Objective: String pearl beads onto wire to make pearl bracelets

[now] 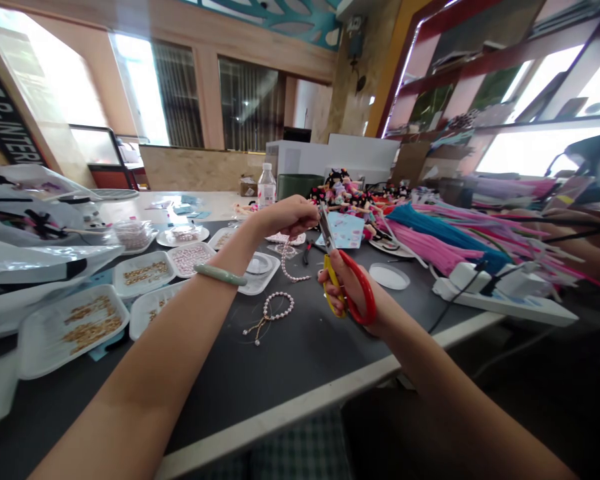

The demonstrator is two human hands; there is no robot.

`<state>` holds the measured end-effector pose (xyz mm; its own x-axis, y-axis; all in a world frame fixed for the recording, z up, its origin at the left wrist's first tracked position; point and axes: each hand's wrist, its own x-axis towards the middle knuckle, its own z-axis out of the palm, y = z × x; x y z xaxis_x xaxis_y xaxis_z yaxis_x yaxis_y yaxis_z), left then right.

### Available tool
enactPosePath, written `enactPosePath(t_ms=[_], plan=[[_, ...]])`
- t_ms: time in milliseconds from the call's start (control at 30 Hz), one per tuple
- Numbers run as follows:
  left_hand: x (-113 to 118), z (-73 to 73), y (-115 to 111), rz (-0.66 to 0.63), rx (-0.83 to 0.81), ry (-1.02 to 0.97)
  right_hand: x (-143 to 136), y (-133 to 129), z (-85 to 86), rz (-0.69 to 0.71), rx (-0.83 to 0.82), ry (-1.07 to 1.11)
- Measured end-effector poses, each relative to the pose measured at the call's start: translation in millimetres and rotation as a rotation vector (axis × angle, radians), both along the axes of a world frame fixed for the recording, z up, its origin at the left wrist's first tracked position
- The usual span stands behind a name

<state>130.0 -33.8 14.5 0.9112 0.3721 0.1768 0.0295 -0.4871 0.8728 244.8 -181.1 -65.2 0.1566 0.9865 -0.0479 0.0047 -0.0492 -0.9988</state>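
My left hand (pixel 296 216) is closed in a pinch, raised over the table. A strand of pinkish pearl beads (pixel 286 265) hangs below its fingers, the lower end bending onto the dark table; the thread at the fingertips is too fine to see. In my right hand (pixel 353 283) are scissors (pixel 364 301) with red and yellow handles, blades pointing up beside the left fingertips. Whether the blades touch a thread I cannot tell. Nearer to me lies a beaded bracelet (pixel 279 306) with gold-coloured cord ends.
White trays (pixel 30 343) with gold-coloured pieces and pink beads stand at left. A clear bottle (pixel 267 185) and a pile of small dolls (pixel 343 187) are at the back. Pink and blue bundles (pixel 430 247) and a white power strip (pixel 520 303) lie right. Another person's arm (pixel 587 233) shows there.
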Motion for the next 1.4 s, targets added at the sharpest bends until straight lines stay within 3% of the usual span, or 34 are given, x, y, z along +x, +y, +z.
enactPosePath(t_ms=[367,633,933,1400], plan=[[1,-2.7,3,-0.019,-0.008,-0.003,0,0,1.0,-0.014,-0.013,-0.014],[0,-0.5,2,-0.038,-0.036,-0.021,5,-2,-5.9,0.032,0.068,0.004],[1,-0.1,-3,-0.043,-0.060,-0.047,-1,-6,4.3,-0.033,0.049,-0.037],[-3,3.9,-1,-0.041,-0.032,-0.073,12,-2,2.9,-0.046,0.094,-0.049]])
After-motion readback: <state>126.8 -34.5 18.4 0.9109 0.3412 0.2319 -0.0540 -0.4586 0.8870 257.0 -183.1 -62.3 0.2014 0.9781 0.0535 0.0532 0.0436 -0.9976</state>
